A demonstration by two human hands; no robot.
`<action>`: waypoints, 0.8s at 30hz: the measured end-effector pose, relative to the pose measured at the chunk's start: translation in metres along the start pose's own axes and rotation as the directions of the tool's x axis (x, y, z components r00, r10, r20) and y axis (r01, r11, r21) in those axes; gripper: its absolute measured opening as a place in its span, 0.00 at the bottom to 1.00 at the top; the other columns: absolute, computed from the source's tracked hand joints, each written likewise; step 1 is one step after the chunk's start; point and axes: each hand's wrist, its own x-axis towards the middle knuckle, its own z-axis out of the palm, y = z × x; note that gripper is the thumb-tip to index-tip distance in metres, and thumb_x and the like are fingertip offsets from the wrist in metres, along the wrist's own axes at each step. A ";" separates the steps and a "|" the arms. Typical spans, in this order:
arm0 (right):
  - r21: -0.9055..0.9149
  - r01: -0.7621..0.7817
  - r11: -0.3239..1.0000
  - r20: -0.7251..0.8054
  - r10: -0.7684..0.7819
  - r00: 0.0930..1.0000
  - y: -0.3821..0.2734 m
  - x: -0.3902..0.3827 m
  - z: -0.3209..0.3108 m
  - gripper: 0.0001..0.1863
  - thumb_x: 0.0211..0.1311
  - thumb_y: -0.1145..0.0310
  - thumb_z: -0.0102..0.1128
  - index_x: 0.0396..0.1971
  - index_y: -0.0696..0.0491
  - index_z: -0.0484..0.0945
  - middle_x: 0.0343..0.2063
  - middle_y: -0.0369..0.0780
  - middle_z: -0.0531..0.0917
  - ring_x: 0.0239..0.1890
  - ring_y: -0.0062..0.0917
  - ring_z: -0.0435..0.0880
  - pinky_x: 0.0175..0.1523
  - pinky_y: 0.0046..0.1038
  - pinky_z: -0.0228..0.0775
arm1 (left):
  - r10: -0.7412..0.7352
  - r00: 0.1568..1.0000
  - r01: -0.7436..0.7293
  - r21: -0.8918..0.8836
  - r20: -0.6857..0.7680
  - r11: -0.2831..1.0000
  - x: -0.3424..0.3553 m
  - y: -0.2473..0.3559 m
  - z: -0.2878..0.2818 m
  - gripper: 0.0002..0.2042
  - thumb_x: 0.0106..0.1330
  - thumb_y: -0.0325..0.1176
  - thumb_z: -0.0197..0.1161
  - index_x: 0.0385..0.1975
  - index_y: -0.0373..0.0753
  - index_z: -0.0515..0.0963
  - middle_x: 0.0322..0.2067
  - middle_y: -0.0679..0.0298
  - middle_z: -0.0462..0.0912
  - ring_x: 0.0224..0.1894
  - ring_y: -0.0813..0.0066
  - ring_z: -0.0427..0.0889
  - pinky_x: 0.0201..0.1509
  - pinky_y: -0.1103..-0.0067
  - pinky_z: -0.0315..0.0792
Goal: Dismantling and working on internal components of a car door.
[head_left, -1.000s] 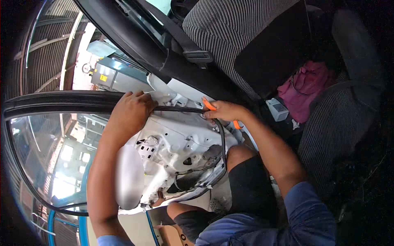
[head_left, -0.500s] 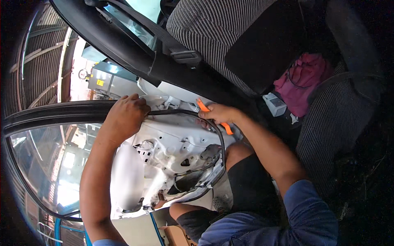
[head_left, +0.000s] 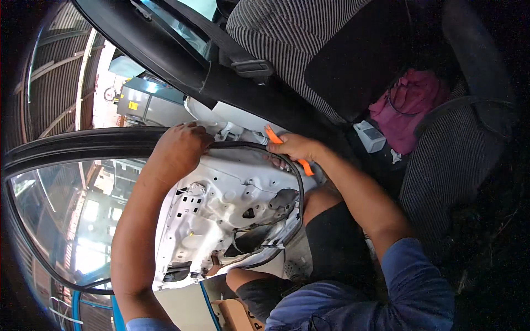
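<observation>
A white car door (head_left: 207,220) stands with its bare inner metal towards me, full of holes and openings. Around its edge runs a black rubber seal (head_left: 301,193). My left hand (head_left: 183,148) is closed over the door's edge where the window frame meets the panel, its fingers curled round the seal; the fingertips are partly hidden. Further right, my right hand (head_left: 295,148) grips an orange pry tool (head_left: 305,167), thin and flat, whose two ends stick out above and below the fingers. That hand is beside the seal at the door's upper right corner.
The window glass (head_left: 61,220) and its black frame (head_left: 83,144) extend left. Across the top lie the car's door pillar, a seat belt buckle (head_left: 252,67) and a striped seat (head_left: 276,33). A pink cloth (head_left: 411,107) and a small white box (head_left: 370,137) sit at right.
My left hand has moved a little right along the door's edge. My right hand keeps the orange pry tool in nearly the same place. More of the door's inner metal shows at left.
</observation>
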 end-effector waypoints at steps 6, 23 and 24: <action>0.139 0.085 0.987 -0.049 -0.079 0.996 0.011 0.003 -0.003 0.16 0.74 0.58 0.57 0.35 0.57 0.81 0.23 0.36 0.82 0.19 0.18 0.77 0.25 0.19 0.67 | 0.049 0.998 -0.049 -0.010 0.035 0.999 0.000 -0.009 -0.007 0.10 0.61 0.27 0.56 0.37 0.39 0.85 0.39 0.59 0.84 0.35 0.57 0.81 0.46 0.66 0.75; 0.009 0.065 0.998 -0.045 -0.064 0.997 0.002 0.002 -0.007 0.14 0.70 0.58 0.61 0.38 0.56 0.82 0.26 0.34 0.83 0.23 0.17 0.77 0.25 0.19 0.65 | 0.051 0.999 -0.051 0.078 0.004 0.996 -0.005 -0.009 -0.025 0.10 0.66 0.33 0.57 0.40 0.41 0.84 0.38 0.63 0.81 0.42 0.62 0.78 0.49 0.69 0.74; 0.021 0.109 0.994 -0.075 -0.107 0.991 0.004 0.005 -0.005 0.14 0.70 0.58 0.61 0.38 0.56 0.82 0.26 0.34 0.83 0.23 0.17 0.77 0.26 0.19 0.66 | 0.049 0.998 -0.045 0.081 -0.047 0.996 -0.005 -0.007 -0.023 0.10 0.66 0.34 0.57 0.40 0.40 0.84 0.39 0.63 0.81 0.42 0.63 0.78 0.49 0.70 0.74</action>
